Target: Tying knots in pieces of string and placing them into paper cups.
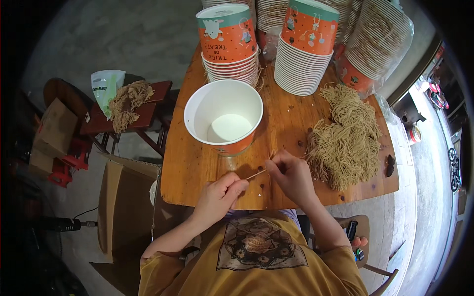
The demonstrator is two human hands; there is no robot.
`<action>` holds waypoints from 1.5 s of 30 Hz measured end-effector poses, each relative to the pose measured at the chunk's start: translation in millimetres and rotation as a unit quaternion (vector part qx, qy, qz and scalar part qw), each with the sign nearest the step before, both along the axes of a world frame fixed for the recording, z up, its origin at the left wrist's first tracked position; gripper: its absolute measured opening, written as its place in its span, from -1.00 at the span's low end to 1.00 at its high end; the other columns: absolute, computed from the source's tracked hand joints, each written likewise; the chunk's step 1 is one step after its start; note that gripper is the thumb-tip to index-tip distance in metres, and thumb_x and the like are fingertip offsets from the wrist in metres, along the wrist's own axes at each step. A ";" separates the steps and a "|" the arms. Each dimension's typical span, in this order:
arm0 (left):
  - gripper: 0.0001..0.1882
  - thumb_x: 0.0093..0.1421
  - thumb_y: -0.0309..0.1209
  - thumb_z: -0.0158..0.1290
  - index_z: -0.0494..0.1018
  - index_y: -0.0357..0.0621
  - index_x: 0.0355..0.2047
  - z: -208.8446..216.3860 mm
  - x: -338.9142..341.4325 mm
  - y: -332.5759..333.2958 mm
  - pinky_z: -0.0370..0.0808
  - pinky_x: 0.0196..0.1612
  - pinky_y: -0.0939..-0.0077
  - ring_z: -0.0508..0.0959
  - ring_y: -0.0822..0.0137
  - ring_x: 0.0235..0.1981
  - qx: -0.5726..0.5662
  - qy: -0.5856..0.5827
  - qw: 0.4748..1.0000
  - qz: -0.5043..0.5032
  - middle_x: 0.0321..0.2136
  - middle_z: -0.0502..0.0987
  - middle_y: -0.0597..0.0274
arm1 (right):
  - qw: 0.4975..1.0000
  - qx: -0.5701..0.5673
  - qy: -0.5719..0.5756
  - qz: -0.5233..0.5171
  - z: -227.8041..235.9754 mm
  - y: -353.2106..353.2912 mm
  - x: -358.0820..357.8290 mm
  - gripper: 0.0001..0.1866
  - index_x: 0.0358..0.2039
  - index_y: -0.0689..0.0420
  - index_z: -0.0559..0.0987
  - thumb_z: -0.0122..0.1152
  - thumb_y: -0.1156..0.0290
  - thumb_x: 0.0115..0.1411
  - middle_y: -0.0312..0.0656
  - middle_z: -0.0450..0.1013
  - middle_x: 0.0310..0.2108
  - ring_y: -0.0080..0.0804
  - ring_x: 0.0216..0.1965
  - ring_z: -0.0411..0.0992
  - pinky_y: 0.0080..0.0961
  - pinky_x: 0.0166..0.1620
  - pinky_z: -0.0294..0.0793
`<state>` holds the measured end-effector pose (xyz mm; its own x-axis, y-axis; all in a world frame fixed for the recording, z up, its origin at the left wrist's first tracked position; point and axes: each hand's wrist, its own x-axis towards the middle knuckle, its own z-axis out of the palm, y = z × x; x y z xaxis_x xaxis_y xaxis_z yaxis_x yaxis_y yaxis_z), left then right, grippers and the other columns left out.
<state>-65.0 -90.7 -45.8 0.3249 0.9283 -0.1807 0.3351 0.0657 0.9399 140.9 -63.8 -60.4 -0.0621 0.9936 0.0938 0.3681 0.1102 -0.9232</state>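
Note:
A thin tan cord (pixel 256 174) is pulled straight between my hands, just above the near edge of the wooden table (pixel 197 180). My left hand (pixel 219 196) pinches one end of it between thumb and fingers. Slightly higher and to the right, my right hand (pixel 292 176) has its fingers curled closed on the other end; its fingertips are partly hidden. Beyond my hands stands an upright paper bucket (pixel 223 90), white inside and orange outside, with nothing visible in it. Close to my right hand lies a loose heap of tan cords (pixel 345 148).
At the back stand upside-down stacks of orange buckets (pixel 227 37), another stack (pixel 306 37), and bagged stacks (pixel 377 39). Left, a red-brown bench (pixel 157 93) holds more cords (pixel 129 101) and a plastic bag (pixel 106 89). An open cardboard box (pixel 129 207) sits beside the table.

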 end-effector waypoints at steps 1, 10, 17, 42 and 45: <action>-0.75 0.31 -0.27 -0.09 0.37 -0.21 -0.36 -4.7 -2.3 1.3 0.32 -0.60 0.54 0.39 0.36 -0.71 0.084 0.065 0.994 -0.005 -0.73 0.36 0.22 | 0.986 0.099 -0.134 -0.013 0.9 -1.4 -0.8 -0.80 -0.35 0.16 0.48 0.29 0.36 0.09 -0.22 0.42 -0.54 -0.48 -0.50 0.40 -0.54 -0.44 0.38; -0.81 0.27 -0.34 -0.07 0.23 -0.21 -0.28 10.5 2.4 4.3 0.39 -0.50 0.05 0.51 -0.13 -0.49 0.221 0.129 0.962 -0.094 -0.55 0.48 -0.06 | 0.979 0.084 0.000 0.186 9.6 -8.5 -20.3 -0.84 -0.27 0.26 0.46 0.10 0.43 0.20 -0.07 0.44 -0.34 -0.14 -0.30 0.44 -0.43 -0.21 0.41; -0.79 0.21 -0.32 0.01 0.26 -0.16 -0.42 25.4 0.5 12.4 0.46 -0.52 0.25 0.55 0.06 -0.50 0.337 0.281 0.886 -0.148 -0.57 0.49 0.08 | 0.975 0.021 0.001 0.222 10.7 -3.1 -4.4 -0.80 -0.27 0.19 0.47 0.13 0.33 0.20 -0.04 0.42 -0.34 -0.06 -0.33 0.41 -0.36 -0.26 0.40; -0.71 0.00 -0.65 -0.04 0.40 -0.15 -0.23 45.8 -92.3 101.0 0.29 0.04 0.21 0.37 0.11 0.02 0.500 0.346 0.794 0.028 -0.08 0.41 0.15 | 0.962 -0.088 0.217 0.137 -0.1 -2.2 9.7 -0.89 -0.39 0.19 0.50 0.11 0.43 0.24 -0.48 0.34 -0.43 -0.79 -0.36 0.23 -0.77 -0.29 0.26; -0.65 -0.08 -0.66 0.06 0.41 -0.04 -0.25 33.4 -103.1 110.2 0.15 0.22 0.13 0.25 0.18 0.19 0.517 0.394 0.759 -0.012 -0.06 0.41 0.23 | 0.959 -0.087 0.248 0.104 -1.4 0.8 2.7 -0.90 -0.38 0.19 0.50 0.12 0.44 0.23 -0.49 0.34 -0.45 -0.79 -0.38 0.24 -0.77 -0.29 0.26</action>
<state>-168.1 19.5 -12.4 0.5134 0.7015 0.4943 0.8101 -0.5863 -0.0093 143.5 -63.0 -61.7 -0.2515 0.9679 -0.0021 -0.1342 -0.0371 -0.9903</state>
